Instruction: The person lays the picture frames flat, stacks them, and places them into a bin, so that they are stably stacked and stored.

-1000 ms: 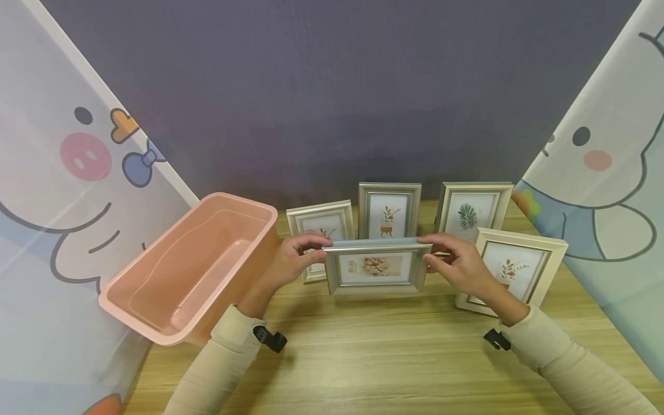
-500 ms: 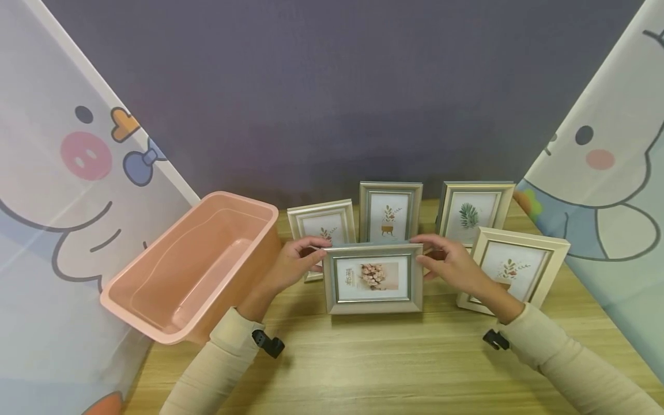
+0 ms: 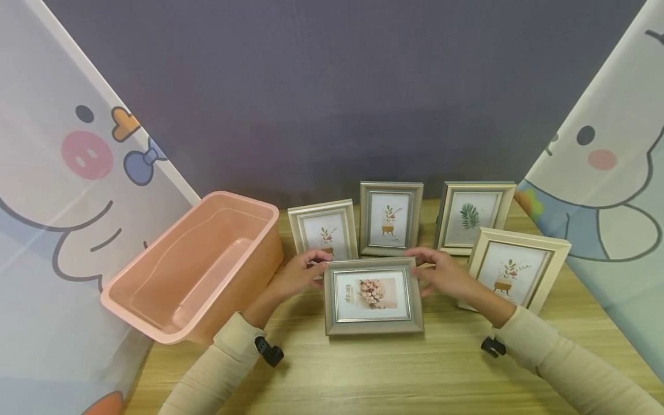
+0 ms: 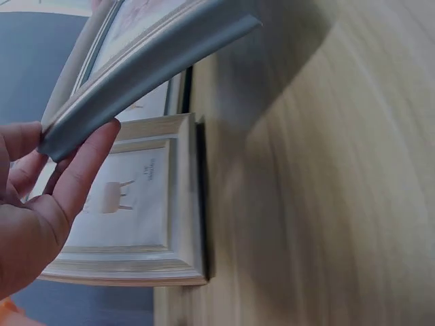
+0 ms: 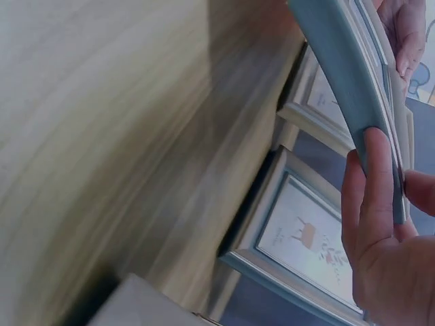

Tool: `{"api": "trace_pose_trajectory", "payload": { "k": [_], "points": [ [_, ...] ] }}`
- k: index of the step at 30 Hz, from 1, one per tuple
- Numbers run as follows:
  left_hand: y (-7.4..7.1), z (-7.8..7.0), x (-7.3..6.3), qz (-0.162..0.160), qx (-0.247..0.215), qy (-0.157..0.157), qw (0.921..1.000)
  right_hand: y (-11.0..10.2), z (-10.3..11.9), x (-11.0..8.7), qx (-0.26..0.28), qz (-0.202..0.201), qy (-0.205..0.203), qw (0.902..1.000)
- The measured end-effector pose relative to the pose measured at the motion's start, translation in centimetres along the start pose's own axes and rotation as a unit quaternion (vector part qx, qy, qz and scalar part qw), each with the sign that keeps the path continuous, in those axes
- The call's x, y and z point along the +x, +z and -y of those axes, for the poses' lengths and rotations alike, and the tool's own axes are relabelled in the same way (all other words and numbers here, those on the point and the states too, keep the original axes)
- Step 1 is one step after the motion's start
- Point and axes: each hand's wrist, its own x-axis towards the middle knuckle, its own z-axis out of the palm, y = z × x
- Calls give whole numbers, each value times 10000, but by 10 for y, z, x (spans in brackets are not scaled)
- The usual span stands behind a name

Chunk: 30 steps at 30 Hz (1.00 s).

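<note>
The held picture frame (image 3: 373, 262) has just tipped face-up and come toward the bench's (image 3: 373, 374) near edge, uncovering the standing frame (image 3: 390, 222) behind. The left hand's (image 3: 297, 276) fingers pinch its far left corner; it spans mid-bench between both hands; the right hand's (image 3: 445, 278) fingers pinch near its far right corner. Bench contact is unclear.

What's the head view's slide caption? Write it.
Left hand and right hand hold one picture frame, four others standing nearby.
</note>
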Motion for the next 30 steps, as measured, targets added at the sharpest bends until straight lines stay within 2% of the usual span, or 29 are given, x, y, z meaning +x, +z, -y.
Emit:
{"api": "trace_pose_trajectory", "payload": {
  "k": [7, 19, 24, 30],
  "points": [
    [5, 11, 0, 194, 96, -44, 9998, 7, -9, 1, 222, 143, 246, 9993],
    [8, 28, -1, 403, -39, -501, 9979, 17, -18, 4, 313, 374, 446, 9978],
    [9, 31, -2, 486, -33, -646, 9967, 21, -22, 5, 359, 472, 463, 9972],
    [13, 33, -1, 522, 82, -799, 9954, 25, -27, 5, 6, 404, 568, 9976]
  ]
}}
